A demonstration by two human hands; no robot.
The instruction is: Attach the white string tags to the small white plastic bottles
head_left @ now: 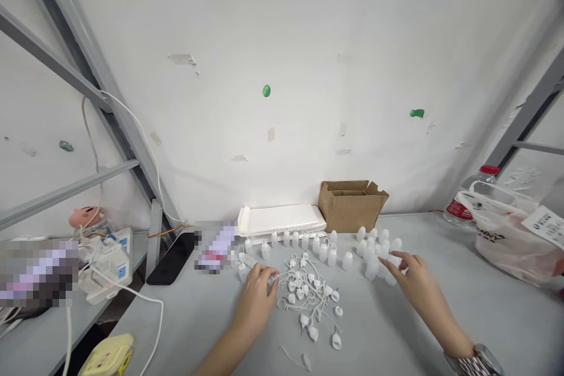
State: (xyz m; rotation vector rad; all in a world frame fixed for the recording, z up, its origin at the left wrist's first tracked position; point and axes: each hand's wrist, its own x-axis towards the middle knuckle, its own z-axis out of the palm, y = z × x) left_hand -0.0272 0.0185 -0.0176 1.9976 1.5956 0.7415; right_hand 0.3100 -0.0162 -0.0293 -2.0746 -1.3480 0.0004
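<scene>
My left hand [258, 294] is closed, fingers curled, at the left edge of a loose pile of white caps with cords [304, 288]. Something pale shows at its fingertips, too small to make out. On the right, my right hand [414, 276] reaches into a cluster of small translucent white bottles [371, 267]. Its thumb and forefinger are apart, close to the bottles; whether they touch one cannot be told. A row of capped bottles [332, 257] stands upright behind the pile. One cap with a cord [306, 362] lies apart, nearer me.
White flat packs [282, 220] and an open cardboard box [352, 205] stand against the wall. To the left are a black phone [173, 258], a power strip [108, 267] with cables and a yellow case [108, 355]. A plastic bag [506, 241] and a red-capped bottle [460, 208] stand right.
</scene>
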